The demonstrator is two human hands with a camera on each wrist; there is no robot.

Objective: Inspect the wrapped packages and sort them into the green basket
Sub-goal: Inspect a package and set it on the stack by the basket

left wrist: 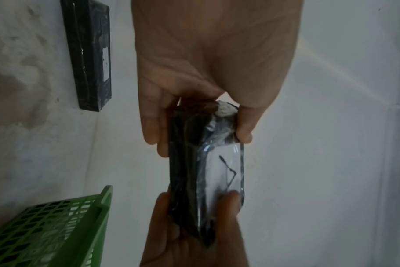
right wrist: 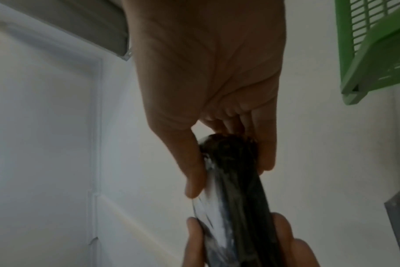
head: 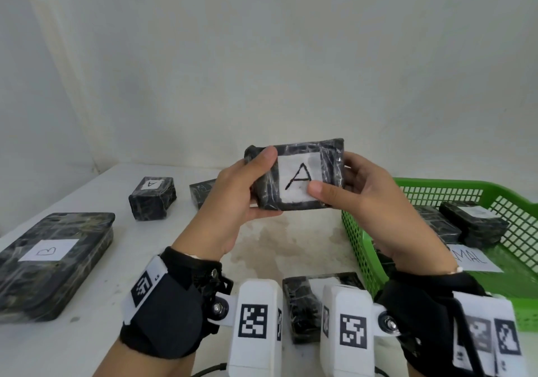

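- Both my left hand (head: 233, 202) and right hand (head: 369, 202) grip the black plastic-wrapped A-labelled package (head: 300, 176) above the stained white table (head: 291, 240).
- Green plastic mesh basket (head: 358, 240) at 3 o'clock, plain white wall (head: 262, 56) behind.

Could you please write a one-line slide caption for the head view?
Both hands, left hand and right hand, hold up a wrapped package labelled A beside the green basket.

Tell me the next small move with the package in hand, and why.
Probably carry the held package rightward and set it in the green basket. Both the left hand and right hand grip it off the table, its A label faces the camera and reads clearly, and wrapped packages already lie in that basket.
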